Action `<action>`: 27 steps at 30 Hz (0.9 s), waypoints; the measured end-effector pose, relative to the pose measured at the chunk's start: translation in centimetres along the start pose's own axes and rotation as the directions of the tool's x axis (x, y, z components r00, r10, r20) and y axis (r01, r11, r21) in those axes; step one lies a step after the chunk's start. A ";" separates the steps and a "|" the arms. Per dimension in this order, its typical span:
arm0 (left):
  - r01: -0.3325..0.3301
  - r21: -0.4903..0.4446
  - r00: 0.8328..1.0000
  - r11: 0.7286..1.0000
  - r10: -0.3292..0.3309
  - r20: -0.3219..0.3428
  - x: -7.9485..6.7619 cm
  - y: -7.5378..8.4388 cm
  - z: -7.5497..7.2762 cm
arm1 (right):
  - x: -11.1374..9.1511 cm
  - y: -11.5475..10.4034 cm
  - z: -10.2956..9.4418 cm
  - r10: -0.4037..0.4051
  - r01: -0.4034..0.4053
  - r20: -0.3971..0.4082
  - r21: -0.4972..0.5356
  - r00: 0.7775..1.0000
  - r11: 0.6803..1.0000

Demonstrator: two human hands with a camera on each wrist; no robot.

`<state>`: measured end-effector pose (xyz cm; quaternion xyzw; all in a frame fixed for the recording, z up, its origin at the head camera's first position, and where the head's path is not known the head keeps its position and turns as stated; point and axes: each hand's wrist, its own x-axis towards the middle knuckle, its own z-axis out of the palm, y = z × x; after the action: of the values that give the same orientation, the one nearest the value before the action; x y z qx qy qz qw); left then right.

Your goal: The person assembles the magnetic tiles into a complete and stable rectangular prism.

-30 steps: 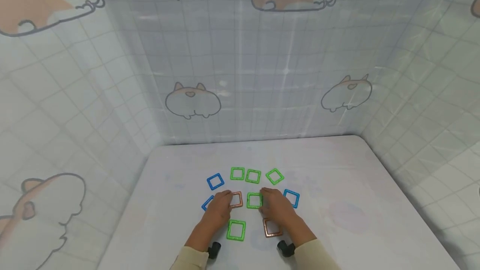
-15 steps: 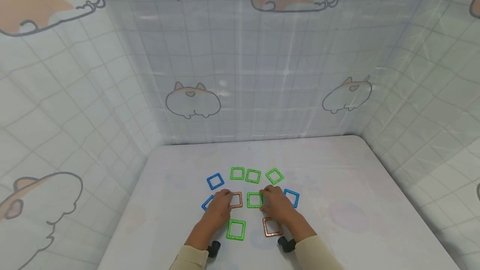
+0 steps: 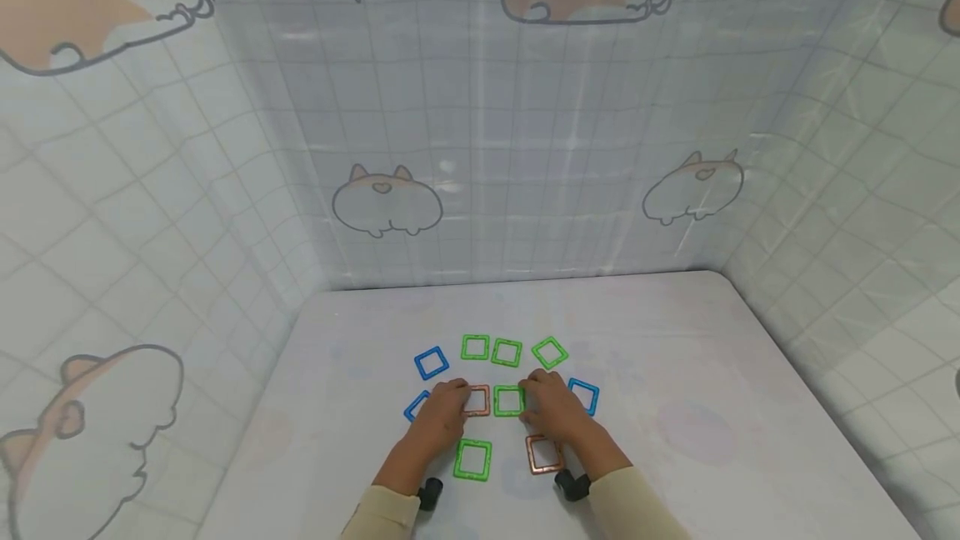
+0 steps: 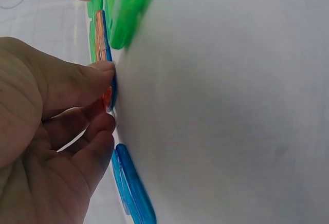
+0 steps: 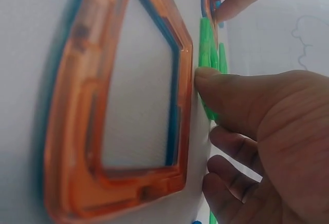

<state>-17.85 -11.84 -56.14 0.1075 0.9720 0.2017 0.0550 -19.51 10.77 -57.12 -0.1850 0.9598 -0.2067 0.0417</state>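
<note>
My left hand (image 3: 438,419) pinches the left side of an orange square magnetic tile (image 3: 487,401). In the left wrist view a blue layer (image 4: 107,41) shows flat against the orange one. Just right of it lies a green magnetic tile (image 3: 497,401), its right edge pinched between the thumb and fingers of my right hand (image 3: 557,413). The two tiles stand side by side, facing edges a narrow gap apart in the head view. Below my right hand lies another orange tile (image 5: 77,121) with blue along its underside. A green tile (image 3: 458,461) lies nearer, between my forearms.
Three green tiles (image 3: 506,363) lie in a row farther back on the white table (image 3: 750,407). Blue tiles (image 3: 431,375) lie at the left, and one blue tile (image 3: 596,401) sits right of my right hand. Patterned curtains (image 3: 480,107) enclose the table's back and sides.
My left hand has slid the orange tile a little to the right, narrowing its gap to the green tile. The right hand and its green tile stay nearly in place.
</note>
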 end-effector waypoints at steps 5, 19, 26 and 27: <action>0.008 0.000 1.000 1.000 -0.008 0.008 0.1 0.2 0.1 | 0.0 -0.1 0.1 0.009 -0.009 0.005 0.006 1.000 1.000; -0.013 0.029 1.000 1.000 0.012 0.012 0.2 0.3 0.1 | 0.0 -0.1 0.2 0.021 -0.021 0.005 0.004 1.000 1.000; -0.001 0.013 1.000 1.000 0.001 0.017 0.3 0.3 0.1 | -0.2 -0.3 0.0 0.021 -0.021 -0.021 0.005 1.000 1.000; 0.002 0.013 1.000 1.000 -0.002 0.015 0.3 0.3 0.1 | -0.2 -0.4 0.0 0.024 -0.024 -0.025 0.005 0.999 1.000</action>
<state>-18.06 -11.50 -56.11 0.1085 0.9729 0.1944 0.0617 -19.15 10.55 -56.95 -0.1707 0.9619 -0.2109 0.0328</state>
